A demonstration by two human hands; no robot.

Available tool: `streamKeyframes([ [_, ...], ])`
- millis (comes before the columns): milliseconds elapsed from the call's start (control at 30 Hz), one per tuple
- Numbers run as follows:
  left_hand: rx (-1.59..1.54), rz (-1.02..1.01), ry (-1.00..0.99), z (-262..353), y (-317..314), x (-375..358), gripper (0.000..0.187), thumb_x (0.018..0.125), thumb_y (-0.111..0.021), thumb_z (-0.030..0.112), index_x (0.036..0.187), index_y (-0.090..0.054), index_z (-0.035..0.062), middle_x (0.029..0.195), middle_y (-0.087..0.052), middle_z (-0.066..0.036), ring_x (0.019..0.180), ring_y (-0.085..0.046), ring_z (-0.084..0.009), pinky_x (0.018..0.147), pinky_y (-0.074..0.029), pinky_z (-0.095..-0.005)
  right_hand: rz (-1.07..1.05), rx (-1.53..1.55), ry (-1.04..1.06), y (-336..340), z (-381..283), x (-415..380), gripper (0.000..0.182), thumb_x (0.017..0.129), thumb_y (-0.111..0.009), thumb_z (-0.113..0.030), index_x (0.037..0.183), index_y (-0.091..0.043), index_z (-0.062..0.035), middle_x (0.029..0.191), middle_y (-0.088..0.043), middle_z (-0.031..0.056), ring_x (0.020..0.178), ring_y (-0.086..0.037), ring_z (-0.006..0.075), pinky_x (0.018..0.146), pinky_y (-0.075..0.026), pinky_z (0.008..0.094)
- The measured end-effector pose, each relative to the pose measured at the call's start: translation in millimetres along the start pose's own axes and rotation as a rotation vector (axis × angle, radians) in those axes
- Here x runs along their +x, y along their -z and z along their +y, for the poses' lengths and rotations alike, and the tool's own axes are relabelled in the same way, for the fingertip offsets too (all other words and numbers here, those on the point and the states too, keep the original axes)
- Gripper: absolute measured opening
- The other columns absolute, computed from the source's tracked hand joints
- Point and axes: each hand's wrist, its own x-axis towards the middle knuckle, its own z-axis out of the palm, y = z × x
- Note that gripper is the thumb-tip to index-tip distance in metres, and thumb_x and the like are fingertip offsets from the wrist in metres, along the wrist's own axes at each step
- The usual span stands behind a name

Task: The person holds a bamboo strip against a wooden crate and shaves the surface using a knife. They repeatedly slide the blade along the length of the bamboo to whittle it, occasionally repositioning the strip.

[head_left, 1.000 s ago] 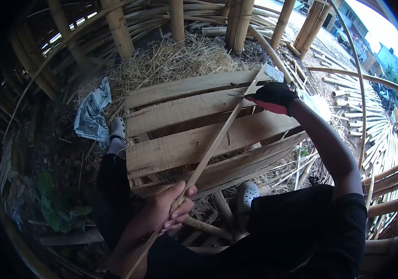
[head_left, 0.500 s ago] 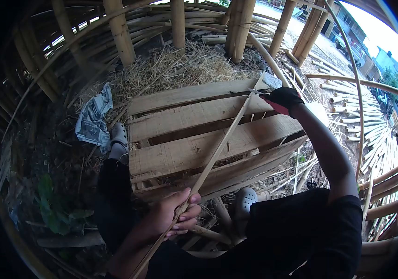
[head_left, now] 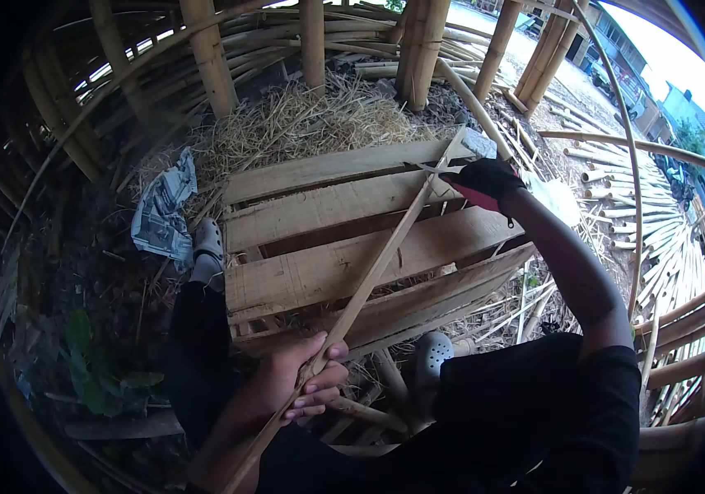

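A long bamboo strip (head_left: pixel 381 262) slants from the lower left up across a slatted wooden crate (head_left: pixel 299 284). My bare left hand (head_left: pixel 307 383) is wrapped round its lower part. My right hand (head_left: pixel 484 183), in a black and red glove, is closed near the strip's far end. From the glove a thin knife blade (head_left: pixel 428 168) points left and crosses the strip; the handle is hidden in the fist. Beyond the blade, the strip's far end rests over the crate's back corner, beside a pale block-like thing (head_left: pixel 479 143).
Dry shavings (head_left: pixel 311 115) lie heaped behind the crate. Crumpled newspaper (head_left: pixel 165 212) is on the ground at left. Upright bamboo poles (head_left: pixel 424 53) stand at the back, and many cut bamboo lengths (head_left: pixel 657 239) lie at right. My clogs (head_left: pixel 433 356) flank the crate.
My right hand and the blade have shifted a little left and down along the strip. The strip shows a broader face than before. My left hand keeps its grip, slightly further left.
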Motion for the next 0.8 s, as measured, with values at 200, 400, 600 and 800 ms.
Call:
streamKeyframes([
  [200, -0.034, 0.012, 0.001, 3.6, 0.5, -3.3, 0.032, 0.106, -0.031, 0.042, 0.096, -0.038, 0.0123, 0.056, -0.035, 0.003, 0.037, -0.030, -0.0058, 0.029, -0.027, -0.0182, -0.074, 0.370, -0.154, 34.0, -9.8, -28.3, 0.064, 0.095, -0.042, -0.070, 0.107, -0.074, -0.0169, 0.083, -0.069, 0.0066, 0.080, -0.070, 0.0188, 0.075, -0.053, 0.0322],
  [400, -0.058, -0.004, -0.002, 4.3, 3.3, -3.3, 0.031, 0.106, -0.031, 0.041, 0.097, -0.038, 0.0120, 0.056, -0.036, 0.002, 0.037, -0.031, -0.0057, 0.028, -0.028, -0.0179, -0.299, 0.402, 0.293, 46.2, -66.2, -65.8, 0.056, 0.099, -0.044, -0.057, 0.108, -0.073, -0.0093, 0.087, -0.072, 0.0126, 0.084, -0.068, 0.0275, 0.083, -0.053, 0.0372],
  [600, -0.128, -0.032, 0.012, -0.7, 6.8, 9.1, 0.032, 0.106, -0.031, 0.042, 0.097, -0.038, 0.0123, 0.057, -0.035, 0.003, 0.037, -0.032, -0.0055, 0.029, -0.030, -0.0178, -0.223, 0.102, 0.377, 18.3, -49.5, -32.1, 0.051, 0.099, -0.040, -0.059, 0.113, -0.073, -0.0228, 0.103, -0.073, 0.0098, 0.095, -0.067, 0.0318, 0.085, -0.052, 0.0413],
  [800, -0.097, -0.024, 0.002, 1.5, -0.2, 5.5, 0.032, 0.106, -0.031, 0.043, 0.097, -0.039, 0.0140, 0.057, -0.033, 0.003, 0.038, -0.031, -0.0050, 0.029, -0.029, -0.0171, -0.083, -0.154, 0.393, 32.5, -89.5, -60.2, 0.055, 0.098, -0.036, -0.063, 0.107, -0.075, -0.0256, 0.094, -0.074, 0.0086, 0.085, -0.070, 0.0309, 0.080, -0.055, 0.0408],
])
